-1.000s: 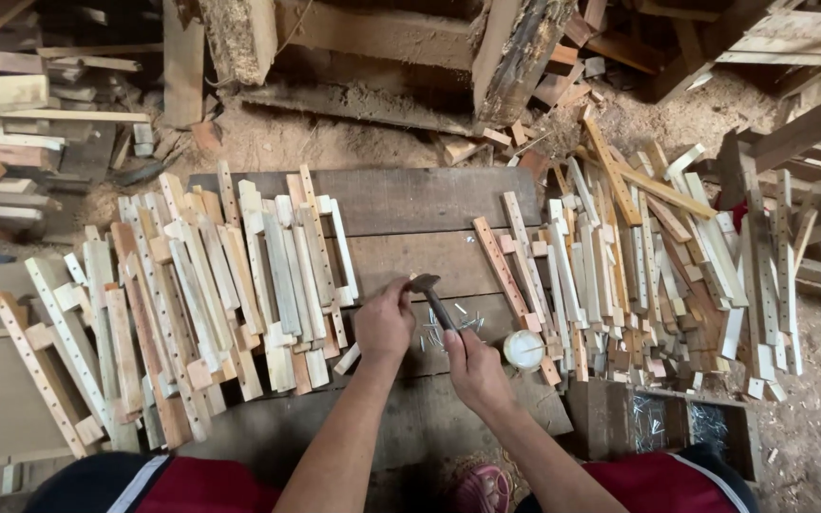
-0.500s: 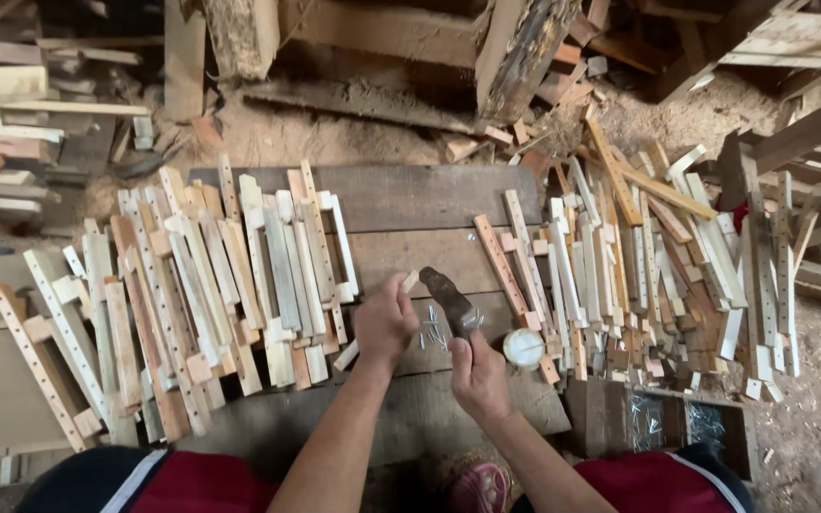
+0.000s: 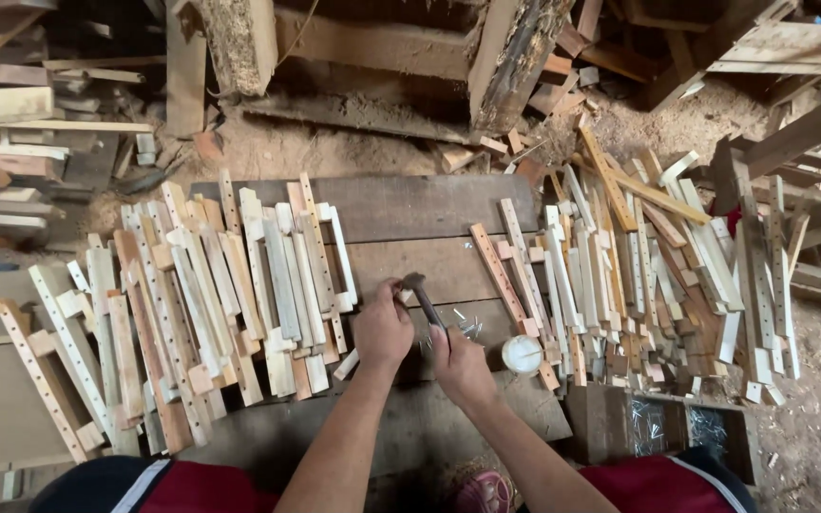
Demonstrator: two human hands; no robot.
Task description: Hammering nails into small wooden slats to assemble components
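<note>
My right hand [image 3: 459,361] grips the handle of a hammer [image 3: 423,295]; its head is down at the dark plank [image 3: 429,214], right by my left fingertips. My left hand [image 3: 384,326] is closed on a small wooden piece that it holds against the plank; the piece is mostly hidden by the fingers. Loose nails [image 3: 463,326] lie scattered just right of the hammer. A small round white tub [image 3: 523,353] stands beside my right hand.
A pile of joined wooden slat pieces [image 3: 201,294] lies to the left, and a pile of loose drilled slats [image 3: 639,266] to the right. A dark box of nails [image 3: 667,423] sits at lower right. Scrap timber and sawdust lie beyond the plank.
The hammer was raised and tilted half a second ago and has come down onto the piece under my left hand. My left hand stayed in place.
</note>
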